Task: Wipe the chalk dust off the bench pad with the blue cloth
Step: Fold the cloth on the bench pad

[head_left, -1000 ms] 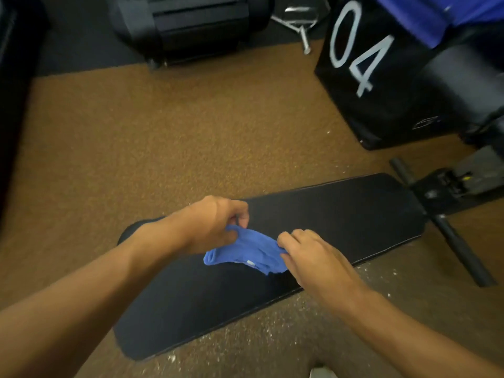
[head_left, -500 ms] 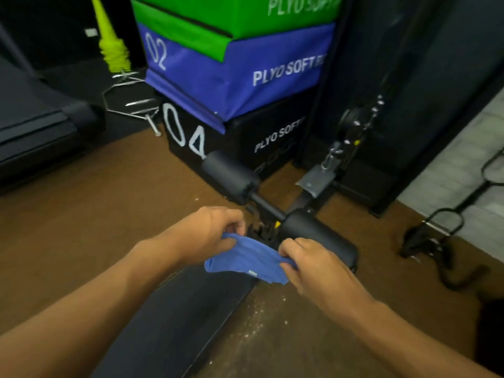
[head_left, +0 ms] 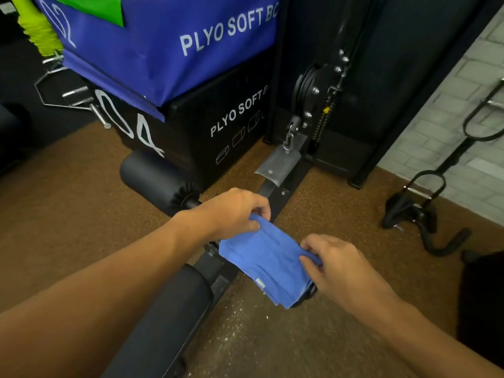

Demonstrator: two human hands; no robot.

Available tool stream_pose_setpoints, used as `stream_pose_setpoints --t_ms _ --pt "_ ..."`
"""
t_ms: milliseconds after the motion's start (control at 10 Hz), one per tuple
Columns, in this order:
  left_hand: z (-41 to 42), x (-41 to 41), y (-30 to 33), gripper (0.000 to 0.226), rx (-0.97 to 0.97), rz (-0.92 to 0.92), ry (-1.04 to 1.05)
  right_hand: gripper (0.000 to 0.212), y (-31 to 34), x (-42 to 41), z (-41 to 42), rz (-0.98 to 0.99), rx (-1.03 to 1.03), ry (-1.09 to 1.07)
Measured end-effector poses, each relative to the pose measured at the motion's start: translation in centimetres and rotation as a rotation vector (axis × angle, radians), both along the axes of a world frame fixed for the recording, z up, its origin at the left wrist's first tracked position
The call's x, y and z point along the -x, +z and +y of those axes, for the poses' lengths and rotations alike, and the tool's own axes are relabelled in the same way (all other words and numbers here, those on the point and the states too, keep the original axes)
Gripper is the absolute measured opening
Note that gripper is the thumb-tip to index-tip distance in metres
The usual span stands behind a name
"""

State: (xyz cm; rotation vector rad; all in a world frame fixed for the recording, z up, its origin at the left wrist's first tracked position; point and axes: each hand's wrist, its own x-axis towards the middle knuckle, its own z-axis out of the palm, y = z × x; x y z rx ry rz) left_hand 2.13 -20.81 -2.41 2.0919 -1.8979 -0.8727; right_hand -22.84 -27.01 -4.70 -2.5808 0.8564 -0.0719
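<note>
— Slipping is the main risk: the blue cloth (head_left: 266, 257) is held only by its edges, so if one pinch is loosened a fold could be dropped onto the speckled floor (head_left: 259, 331), and grit picked up there would be smeared over the bench pad (head_left: 166, 315).

— Where is the cloth kept relative to the hands?

— It is stretched between them, lifted clear of the pad. Its far corner is pinched by the left hand (head_left: 231, 211), fingers closed against thumb; its near right edge is gripped by the right hand (head_left: 335, 266), fingers curled over the folded layers.

— And the pad?

— Only its end is seen, below and left of the cloth (no chalk can be made out on it). A foam roller (head_left: 155, 178) and the black plyo box (head_left: 212, 124) lie beyond.
</note>
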Motion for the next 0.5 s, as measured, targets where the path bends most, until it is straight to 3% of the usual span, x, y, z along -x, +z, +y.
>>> stream_pose_setpoints --t_ms 200,500 --pt "-0.2 0.1 -1.3 0.036 -0.032 -0.129 -0.061 0.032 -1.1 -0.6 0.2 -0.003 0.063 0.051" --pt "1.5 -0.1 -1.2 0.055 -0.016 -0.183 -0.056 0.035 0.3 -1.7 0.5 -0.027 0.141 0.066"
